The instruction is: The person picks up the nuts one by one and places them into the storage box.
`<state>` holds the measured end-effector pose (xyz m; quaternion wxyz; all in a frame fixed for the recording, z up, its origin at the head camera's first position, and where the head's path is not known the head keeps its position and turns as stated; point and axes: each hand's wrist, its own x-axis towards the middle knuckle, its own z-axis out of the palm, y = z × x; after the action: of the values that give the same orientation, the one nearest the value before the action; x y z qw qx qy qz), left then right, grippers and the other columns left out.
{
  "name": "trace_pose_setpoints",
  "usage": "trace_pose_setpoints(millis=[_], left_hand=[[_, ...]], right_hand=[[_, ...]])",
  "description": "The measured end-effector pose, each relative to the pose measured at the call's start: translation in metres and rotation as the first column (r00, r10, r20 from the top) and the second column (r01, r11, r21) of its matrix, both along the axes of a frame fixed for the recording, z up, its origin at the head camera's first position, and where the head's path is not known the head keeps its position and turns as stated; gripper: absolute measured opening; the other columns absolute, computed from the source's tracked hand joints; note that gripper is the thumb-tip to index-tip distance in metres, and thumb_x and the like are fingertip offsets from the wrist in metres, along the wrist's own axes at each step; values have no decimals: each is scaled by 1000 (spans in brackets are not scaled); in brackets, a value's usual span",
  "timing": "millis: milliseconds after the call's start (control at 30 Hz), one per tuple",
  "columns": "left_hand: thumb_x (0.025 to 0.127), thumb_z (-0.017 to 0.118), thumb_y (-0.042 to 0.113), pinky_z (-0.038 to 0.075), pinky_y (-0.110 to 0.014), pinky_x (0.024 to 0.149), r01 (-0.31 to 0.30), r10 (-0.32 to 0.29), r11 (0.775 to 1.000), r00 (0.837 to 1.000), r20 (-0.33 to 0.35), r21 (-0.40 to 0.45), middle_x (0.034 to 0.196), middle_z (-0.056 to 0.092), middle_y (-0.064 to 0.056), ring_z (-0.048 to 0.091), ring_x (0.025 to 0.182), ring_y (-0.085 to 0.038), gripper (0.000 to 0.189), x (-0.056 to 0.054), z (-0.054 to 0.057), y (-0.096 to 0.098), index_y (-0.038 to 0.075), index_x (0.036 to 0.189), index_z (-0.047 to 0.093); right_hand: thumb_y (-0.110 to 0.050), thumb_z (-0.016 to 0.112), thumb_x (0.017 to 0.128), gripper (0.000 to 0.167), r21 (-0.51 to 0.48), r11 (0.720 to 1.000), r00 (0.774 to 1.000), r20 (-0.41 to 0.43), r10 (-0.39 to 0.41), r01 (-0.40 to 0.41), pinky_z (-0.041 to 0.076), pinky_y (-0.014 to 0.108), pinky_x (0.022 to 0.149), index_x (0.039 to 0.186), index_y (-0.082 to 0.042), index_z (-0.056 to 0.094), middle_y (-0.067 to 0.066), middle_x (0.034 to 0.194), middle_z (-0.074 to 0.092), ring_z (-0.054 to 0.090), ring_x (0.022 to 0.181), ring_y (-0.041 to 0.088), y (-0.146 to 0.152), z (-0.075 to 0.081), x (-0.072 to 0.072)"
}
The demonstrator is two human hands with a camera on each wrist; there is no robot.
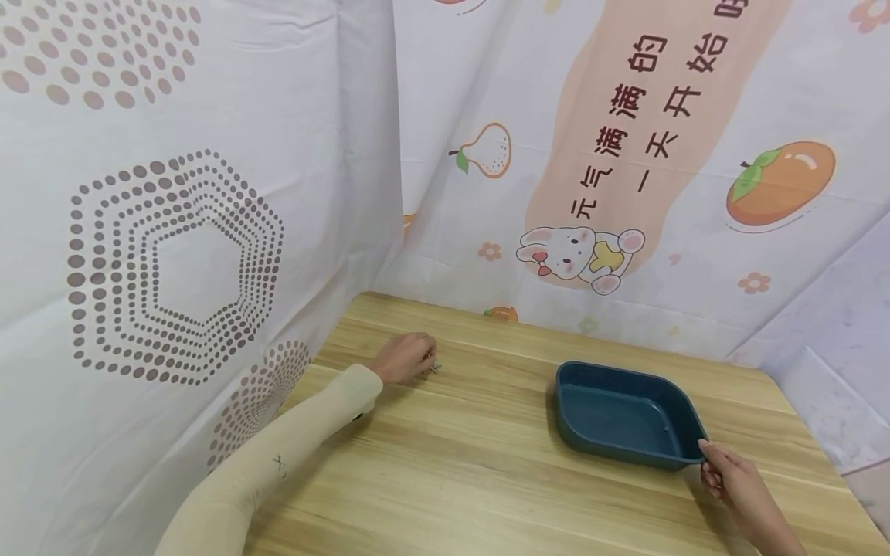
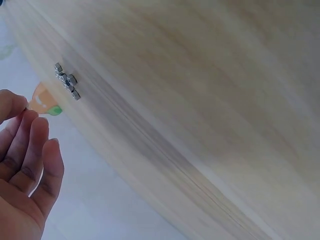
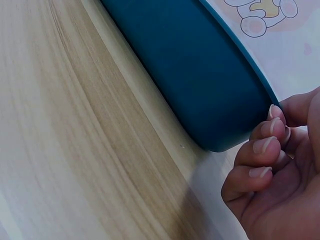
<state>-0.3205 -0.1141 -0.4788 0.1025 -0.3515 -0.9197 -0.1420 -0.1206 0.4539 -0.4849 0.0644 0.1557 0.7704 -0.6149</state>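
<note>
In the head view, my right hand (image 1: 740, 490) is at the near right corner of a dark teal plastic tray (image 1: 615, 417). Its thumb and forefinger pinch the rim, and the right wrist view shows the other fingers curled below the tray's edge (image 3: 240, 55). My left hand (image 1: 406, 357) is over the far left of the table, beside a small cluster of metal nuts (image 2: 67, 81). The left thumb and forefinger meet at their tips, the other fingers loosely bent; I cannot tell whether something tiny is between the tips.
The wood-grain table (image 1: 473, 479) runs up to a printed white cloth (image 1: 452, 255) hung along its far side. Another white cloth with dotted patterns (image 1: 313, 193) hangs close by the left arm. A pale cloth (image 1: 834, 386) hangs at the right.
</note>
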Motion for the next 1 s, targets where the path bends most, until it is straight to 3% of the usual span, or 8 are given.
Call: trace_pose_setpoints(millis=[300,1000], left_hand=[[99,71,18,50,-21,64,-19,19,1000,999,34,2,88,66,6,57,73,-4,7,0,4,5,13,93,71],[99,69,16,49,-20,64,25,-25,1000,1000,5,10,86,65,7,56,71,-3,8,-1,6,19,15,92,69]], right_hand=[[-44,45,110,45,18,1000,1000,22,8,-9,44,26,55,79,-12,51,-3,70,47,45,59,10,1,-2,-1],[-44,45,110,46,15,1000,1000,9,8,-8,43,26,55,78,-11,50,-3,70,47,45,59,10,1,-3,-1]])
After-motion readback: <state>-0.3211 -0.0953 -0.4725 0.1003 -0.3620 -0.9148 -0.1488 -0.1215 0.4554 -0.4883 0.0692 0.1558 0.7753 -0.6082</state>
